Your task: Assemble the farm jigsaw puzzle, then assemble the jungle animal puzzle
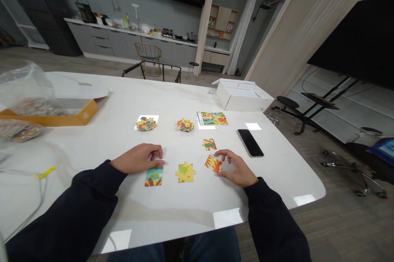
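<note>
My right hand (235,168) grips an orange and yellow jigsaw puzzle piece (213,164) between thumb and fingers; the piece sits at an angle. My left hand (141,158) rests over the upper edge of a teal puzzle piece (154,177) with a green animal on it. Its fingers are loosely curled, a small gap shows before the thumb, and I see nothing held. Between the hands lies a yellow puzzle piece (185,172) with a green figure. Just beyond my right hand is another puzzle piece (209,144), yellow, green and red.
Two piles of puzzle pieces (147,124) (185,125) lie farther back, beside a picture card (214,118). A phone (250,143) and an open white box (243,94) are at right. An orange box (83,113) with bagged pieces (40,107) and a cable (41,188) are at left.
</note>
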A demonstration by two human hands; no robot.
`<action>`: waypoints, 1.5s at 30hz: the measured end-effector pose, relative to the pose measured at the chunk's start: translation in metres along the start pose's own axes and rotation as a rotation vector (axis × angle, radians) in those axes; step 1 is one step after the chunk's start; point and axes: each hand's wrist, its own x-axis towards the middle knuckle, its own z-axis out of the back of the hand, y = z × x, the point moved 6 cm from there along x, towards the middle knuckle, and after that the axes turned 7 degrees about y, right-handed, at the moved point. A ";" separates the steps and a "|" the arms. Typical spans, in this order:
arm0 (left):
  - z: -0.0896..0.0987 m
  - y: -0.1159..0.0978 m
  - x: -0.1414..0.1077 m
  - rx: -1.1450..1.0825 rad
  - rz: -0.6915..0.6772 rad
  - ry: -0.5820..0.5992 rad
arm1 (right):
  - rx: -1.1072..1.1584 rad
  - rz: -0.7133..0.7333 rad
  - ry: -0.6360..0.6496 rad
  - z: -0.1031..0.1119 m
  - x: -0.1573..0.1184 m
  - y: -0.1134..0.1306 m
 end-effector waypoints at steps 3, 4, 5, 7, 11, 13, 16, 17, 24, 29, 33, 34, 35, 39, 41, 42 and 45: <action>-0.001 0.001 0.000 0.001 -0.005 -0.004 | -0.037 -0.012 -0.011 -0.001 0.000 -0.001; -0.001 0.001 0.000 0.001 -0.004 -0.006 | -0.064 -0.019 -0.035 -0.001 0.000 -0.003; -0.001 0.002 0.000 0.001 -0.002 -0.007 | -0.097 -0.028 -0.063 -0.001 0.001 -0.005; -0.001 0.002 0.001 -0.003 0.000 -0.008 | -0.162 -0.052 -0.121 0.001 0.001 -0.010; 0.000 0.000 0.001 -0.008 -0.001 -0.007 | -0.216 -0.074 -0.186 0.003 0.002 -0.016; 0.000 0.000 0.000 -0.005 0.000 -0.005 | -0.213 -0.070 -0.186 0.003 0.002 -0.016; 0.000 0.000 0.000 -0.003 -0.004 -0.006 | -0.196 -0.078 -0.173 0.005 0.002 -0.013; 0.000 0.000 0.000 -0.003 -0.007 -0.005 | -0.193 -0.082 -0.169 0.005 0.001 -0.012; 0.001 -0.002 0.000 -0.011 -0.008 -0.002 | -0.176 -0.107 -0.152 0.005 0.001 -0.013; 0.001 -0.002 0.000 -0.003 -0.005 -0.002 | -0.155 -0.109 -0.150 0.005 0.001 -0.013; 0.000 -0.001 0.000 -0.006 -0.005 0.000 | -0.104 -0.085 -0.132 0.004 0.001 -0.009; 0.000 0.000 0.000 -0.008 -0.003 0.000 | -0.090 -0.083 -0.124 0.004 0.001 -0.008; 0.000 0.000 0.000 -0.008 -0.001 0.000 | -0.078 -0.083 -0.117 0.004 0.001 -0.008; 0.000 -0.001 0.000 -0.007 0.001 -0.003 | -0.060 -0.087 -0.103 0.003 0.002 -0.008; 0.000 -0.001 0.000 -0.009 0.001 -0.005 | -0.067 -0.092 -0.103 0.002 0.002 -0.010; 0.000 -0.001 0.000 -0.011 0.001 -0.006 | -0.073 -0.095 -0.104 0.002 0.001 -0.011; 0.000 -0.001 0.000 -0.013 -0.006 -0.005 | -0.098 -0.112 -0.112 0.003 0.001 -0.014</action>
